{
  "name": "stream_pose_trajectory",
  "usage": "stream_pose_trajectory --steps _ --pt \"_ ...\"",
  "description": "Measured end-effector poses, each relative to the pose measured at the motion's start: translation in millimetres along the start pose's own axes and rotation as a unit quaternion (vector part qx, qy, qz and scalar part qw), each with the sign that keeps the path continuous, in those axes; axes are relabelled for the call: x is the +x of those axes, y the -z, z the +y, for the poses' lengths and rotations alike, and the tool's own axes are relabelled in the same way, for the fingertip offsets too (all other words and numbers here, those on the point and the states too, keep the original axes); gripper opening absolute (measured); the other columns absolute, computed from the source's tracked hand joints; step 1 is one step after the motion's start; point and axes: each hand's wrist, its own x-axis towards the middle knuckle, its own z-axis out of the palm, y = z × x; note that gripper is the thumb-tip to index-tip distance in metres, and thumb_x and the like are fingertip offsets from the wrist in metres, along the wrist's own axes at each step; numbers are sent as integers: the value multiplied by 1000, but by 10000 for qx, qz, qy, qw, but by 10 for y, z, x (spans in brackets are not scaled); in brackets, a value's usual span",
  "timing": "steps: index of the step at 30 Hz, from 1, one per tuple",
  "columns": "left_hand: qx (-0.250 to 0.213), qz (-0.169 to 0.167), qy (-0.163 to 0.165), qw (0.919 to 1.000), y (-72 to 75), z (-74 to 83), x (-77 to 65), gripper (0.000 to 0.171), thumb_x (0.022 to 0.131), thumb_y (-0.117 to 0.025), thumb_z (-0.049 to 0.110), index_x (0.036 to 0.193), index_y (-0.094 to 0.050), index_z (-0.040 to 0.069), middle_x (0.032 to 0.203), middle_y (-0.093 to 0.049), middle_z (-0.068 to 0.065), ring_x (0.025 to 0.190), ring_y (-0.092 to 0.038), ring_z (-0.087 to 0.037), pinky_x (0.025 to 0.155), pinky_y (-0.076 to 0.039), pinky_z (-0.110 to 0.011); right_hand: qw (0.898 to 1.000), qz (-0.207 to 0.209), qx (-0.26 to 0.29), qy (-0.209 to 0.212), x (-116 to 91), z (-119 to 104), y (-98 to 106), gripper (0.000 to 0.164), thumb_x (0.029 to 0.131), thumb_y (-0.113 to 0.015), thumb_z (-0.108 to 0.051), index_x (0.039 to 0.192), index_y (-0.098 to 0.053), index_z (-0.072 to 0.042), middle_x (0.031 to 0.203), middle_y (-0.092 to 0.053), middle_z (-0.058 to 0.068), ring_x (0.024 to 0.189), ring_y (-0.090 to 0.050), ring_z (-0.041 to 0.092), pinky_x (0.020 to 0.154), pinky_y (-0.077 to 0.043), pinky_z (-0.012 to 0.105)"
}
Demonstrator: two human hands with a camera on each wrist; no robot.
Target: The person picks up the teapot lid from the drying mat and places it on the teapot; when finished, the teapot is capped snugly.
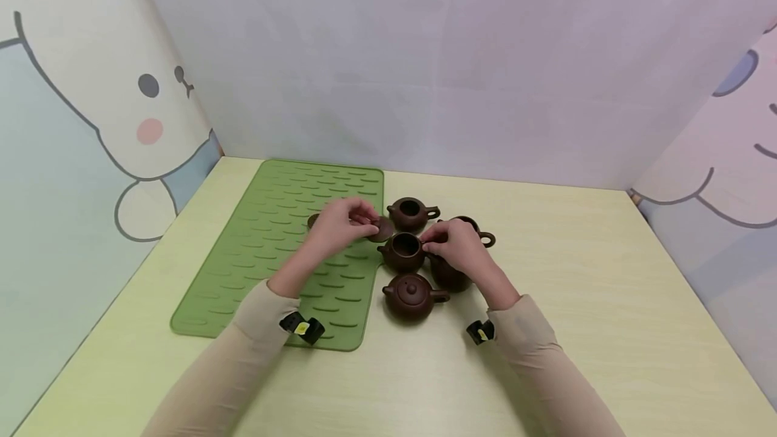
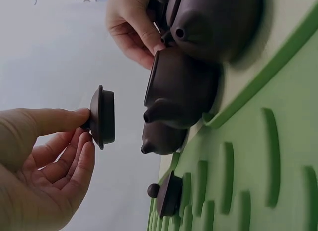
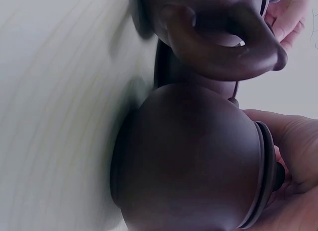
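Note:
My left hand (image 1: 336,224) pinches a dark brown teapot lid (image 2: 103,116) by its knob, above the mat's right edge. Just right of that lid stands an open teapot (image 1: 403,255), its spout toward the mat. My right hand (image 1: 458,245) has thumb and fingertips at this pot's handle side and grips it there; the handle itself is mostly hidden. Below the right hand sits a lidded teapot (image 3: 194,156), partly covered in the head view. Another lidded teapot (image 1: 409,299) is nearer the front, and a smaller open teapot (image 1: 409,214) stands behind.
A green ridged mat (image 1: 273,235) covers the table's left part. Another lid (image 2: 169,193) lies on it, knob up, behind the left hand. One more teapot (image 1: 485,239) stands at the back right of the group. A pale wall (image 1: 413,73) borders the wooden table (image 1: 583,302).

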Motion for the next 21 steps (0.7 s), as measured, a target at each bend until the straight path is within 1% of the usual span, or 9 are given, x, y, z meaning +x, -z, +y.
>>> stream_pose_trajectory --steps 4,7,15,21 --pt "-129 -51 -27 9999 -89 6 40 21 87 -74 6 107 -68 4 108 -71 -14 98 -69 -24 82 -59 -30 10000 -9 -20 -14 4 2 -6 8 86 -77 -10 92 -80 -14 92 -78 2 91 -70 19 84 -56 38" --pt "-128 -62 -32 9999 -153 11 62 20 87 -75 6 106 -69 5 107 -72 -12 97 -69 -23 82 -59 -30 10000 -17 -24 -5 11 6 -7 8 86 -77 -10 92 -80 -14 92 -78 2 91 -70 19 83 -56 38" --pt "145 -142 -171 9996 -285 37 86 16 87 -75 8 102 -70 7 101 -72 -9 92 -68 -19 79 -57 -29 10000 -59 -49 -30 16 -4 0 8 87 -76 -10 93 -79 -13 92 -78 3 90 -69 20 81 -56 37" --pt "150 -236 -261 9993 -365 42 97 15 87 -75 8 101 -69 7 99 -72 -9 92 -69 -18 80 -58 -28 10000 -5 -90 36 20 6 -6 6 86 -77 -10 92 -79 -12 90 -78 3 88 -69 18 81 -56 36"
